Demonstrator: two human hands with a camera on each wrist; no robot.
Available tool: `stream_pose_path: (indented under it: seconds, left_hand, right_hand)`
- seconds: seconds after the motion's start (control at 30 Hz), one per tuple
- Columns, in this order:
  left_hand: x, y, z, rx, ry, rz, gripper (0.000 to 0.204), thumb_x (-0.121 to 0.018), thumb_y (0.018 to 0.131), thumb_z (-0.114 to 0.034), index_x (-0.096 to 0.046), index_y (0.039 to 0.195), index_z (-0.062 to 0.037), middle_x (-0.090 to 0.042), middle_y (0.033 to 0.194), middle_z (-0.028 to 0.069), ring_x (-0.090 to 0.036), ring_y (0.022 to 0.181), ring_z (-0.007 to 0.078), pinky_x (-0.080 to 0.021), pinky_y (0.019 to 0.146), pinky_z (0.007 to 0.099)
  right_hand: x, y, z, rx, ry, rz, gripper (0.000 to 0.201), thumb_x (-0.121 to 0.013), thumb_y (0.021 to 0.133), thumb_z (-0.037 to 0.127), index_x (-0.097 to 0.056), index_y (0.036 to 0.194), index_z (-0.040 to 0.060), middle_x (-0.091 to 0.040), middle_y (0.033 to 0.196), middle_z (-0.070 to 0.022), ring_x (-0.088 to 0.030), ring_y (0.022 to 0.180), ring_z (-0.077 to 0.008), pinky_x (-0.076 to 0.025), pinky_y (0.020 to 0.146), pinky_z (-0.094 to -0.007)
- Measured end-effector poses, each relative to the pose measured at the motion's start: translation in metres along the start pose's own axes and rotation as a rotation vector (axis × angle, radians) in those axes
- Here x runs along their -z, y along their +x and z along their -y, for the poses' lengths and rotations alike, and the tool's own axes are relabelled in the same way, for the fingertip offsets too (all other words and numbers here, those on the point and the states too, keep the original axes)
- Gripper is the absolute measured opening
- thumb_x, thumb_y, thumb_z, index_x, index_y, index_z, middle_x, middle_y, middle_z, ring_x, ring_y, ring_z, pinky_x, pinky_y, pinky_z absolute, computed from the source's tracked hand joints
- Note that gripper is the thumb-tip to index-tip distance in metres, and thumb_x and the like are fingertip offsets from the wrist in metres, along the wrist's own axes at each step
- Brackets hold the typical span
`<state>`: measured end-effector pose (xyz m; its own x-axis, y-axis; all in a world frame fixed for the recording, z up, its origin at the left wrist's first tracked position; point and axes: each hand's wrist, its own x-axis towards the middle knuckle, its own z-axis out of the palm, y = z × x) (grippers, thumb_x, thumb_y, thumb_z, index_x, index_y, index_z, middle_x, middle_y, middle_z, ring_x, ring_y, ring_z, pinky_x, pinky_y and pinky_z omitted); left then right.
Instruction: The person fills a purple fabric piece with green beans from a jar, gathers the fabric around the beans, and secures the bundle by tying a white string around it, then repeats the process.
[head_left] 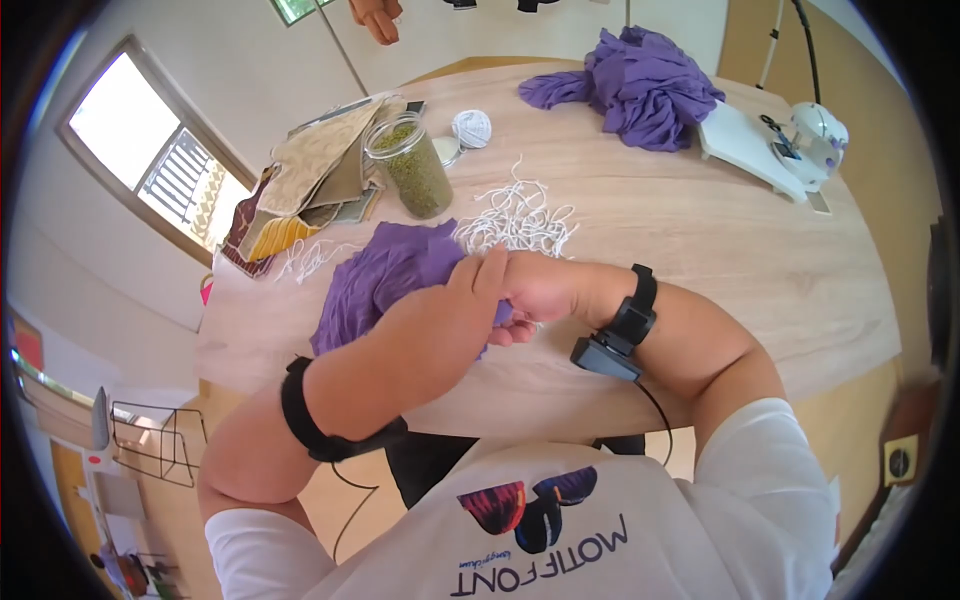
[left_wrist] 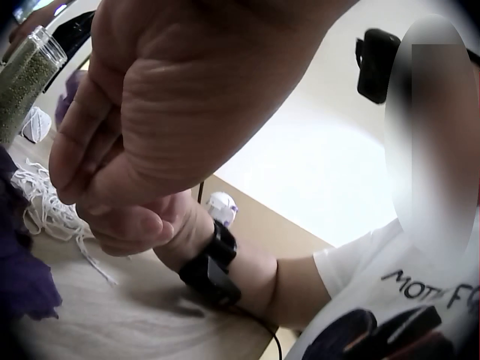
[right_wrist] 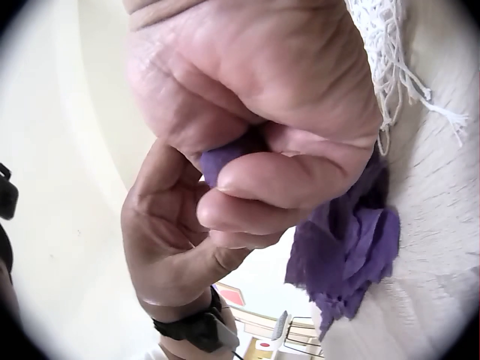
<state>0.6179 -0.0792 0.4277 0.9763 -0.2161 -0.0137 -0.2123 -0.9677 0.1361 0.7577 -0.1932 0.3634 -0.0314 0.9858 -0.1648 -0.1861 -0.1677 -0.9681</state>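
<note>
The right hand curls its fingers round crumpled, ragged-edged purple cloth trailing onto the wood-grain table, the left hand close against it, any hold hidden, before tangled white string and a cylindrical glass jar.

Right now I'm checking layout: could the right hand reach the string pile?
Probably yes: the string pile lies close by the right hand with nothing visibly between, though that hand grips the cloth, so may need freeing.

Looked like a craft room, home or workshop I couldn't tell: sewing machine, purple cloth, swatches, yarn ball and string on a tabletop.
</note>
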Motion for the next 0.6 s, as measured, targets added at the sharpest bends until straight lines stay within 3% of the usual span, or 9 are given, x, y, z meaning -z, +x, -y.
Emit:
stream_pose_path:
  seconds: [0.07,0.17,0.37,0.47,0.6]
  left_hand:
    - [0.000,-0.007,-0.014,0.091,0.157,0.037,0.059,-0.063,0.082,-0.004,-0.037,0.133,0.0089,-0.059,0.109,0.0238,-0.067,0.081,0.0355,-0.055,0.069,0.0400]
    - [-0.004,-0.023,-0.020,0.103,0.145,0.030,0.056,-0.063,0.081,-0.007,-0.040,0.129,0.0097,-0.060,0.095,0.0203,-0.067,0.074,0.0336,-0.055,0.065,0.0374]
    - [-0.018,-0.064,-0.027,-0.059,0.385,-0.064,0.042,-0.062,0.081,-0.015,-0.053,0.114,0.0071,-0.060,0.082,0.0114,-0.063,0.058,0.0183,-0.049,0.045,0.0287]
    - [-0.015,-0.076,-0.032,-0.079,0.397,-0.033,0.036,-0.063,0.079,-0.016,-0.056,0.108,0.0043,-0.058,0.079,0.0081,-0.062,0.057,0.0154,-0.047,0.042,0.0280]
    - [-0.016,-0.075,-0.028,-0.182,0.293,0.018,0.028,-0.064,0.079,-0.017,-0.057,0.100,-0.0002,-0.055,0.074,0.0058,-0.061,0.055,0.0160,-0.047,0.044,0.0292]
  right_hand:
    - [-0.007,0.000,0.000,-0.023,-0.103,0.038,0.031,-0.055,0.090,0.034,-0.061,0.079,0.0058,-0.060,0.063,-0.0101,-0.054,0.047,-0.0162,-0.036,0.042,-0.0263]
    - [-0.015,0.002,-0.006,-0.077,-0.174,0.179,0.031,-0.054,0.090,0.034,-0.060,0.078,0.0058,-0.060,0.064,-0.0088,-0.054,0.048,-0.0153,-0.038,0.043,-0.0266]
    - [-0.031,0.007,-0.015,-0.152,-0.203,0.502,0.032,-0.053,0.091,0.033,-0.060,0.077,0.0043,-0.060,0.064,-0.0072,-0.056,0.048,-0.0147,-0.043,0.044,-0.0272]
    - [-0.035,0.008,-0.014,-0.171,-0.239,0.593,0.028,-0.056,0.089,0.028,-0.060,0.077,0.0041,-0.061,0.064,-0.0075,-0.058,0.049,-0.0148,-0.045,0.044,-0.0272]
    - [-0.040,0.006,-0.017,-0.228,-0.288,0.564,0.022,-0.057,0.088,0.024,-0.061,0.079,0.0034,-0.061,0.065,-0.0079,-0.060,0.050,-0.0150,-0.047,0.045,-0.0266]
